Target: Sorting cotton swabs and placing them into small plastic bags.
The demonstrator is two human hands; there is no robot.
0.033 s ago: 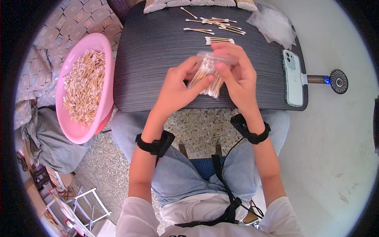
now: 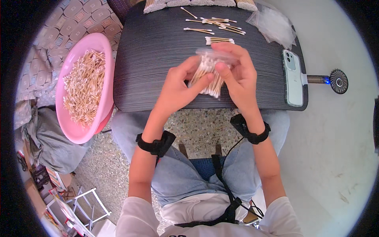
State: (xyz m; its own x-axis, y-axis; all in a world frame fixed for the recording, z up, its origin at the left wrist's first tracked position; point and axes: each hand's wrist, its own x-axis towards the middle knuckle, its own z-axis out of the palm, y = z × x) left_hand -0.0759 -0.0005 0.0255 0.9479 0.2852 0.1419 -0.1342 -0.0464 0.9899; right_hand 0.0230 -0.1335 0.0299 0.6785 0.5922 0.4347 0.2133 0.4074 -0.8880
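Note:
Between my two hands is a clear plastic bag of cotton swabs [image 2: 212, 81], held above the near part of the black table [image 2: 146, 59]. My left hand [image 2: 179, 85] grips the bag's left side, its thumb lying across the front. On the other side my right hand [image 2: 239, 77] closes on it, thumb near the upper part and fingers behind. White swab tips crowd the top and bottom of the bag. Just beyond my hands lies a small neat row of swabs [image 2: 219, 40]. Farther back, several loose swabs [image 2: 221, 24] are scattered on the tabletop.
At the left stands a pink basin [image 2: 107, 75] heaped with swabs. Filled bags [image 2: 201, 3] line the table's far edge. Empty clear bags [image 2: 274, 27] lie at the far right corner. A phone [image 2: 293, 79] rests on the right edge, beside a small fan [image 2: 338, 81].
The top of the bag has tilted very slightly left and upward in my hands. My grip stays almost the same.

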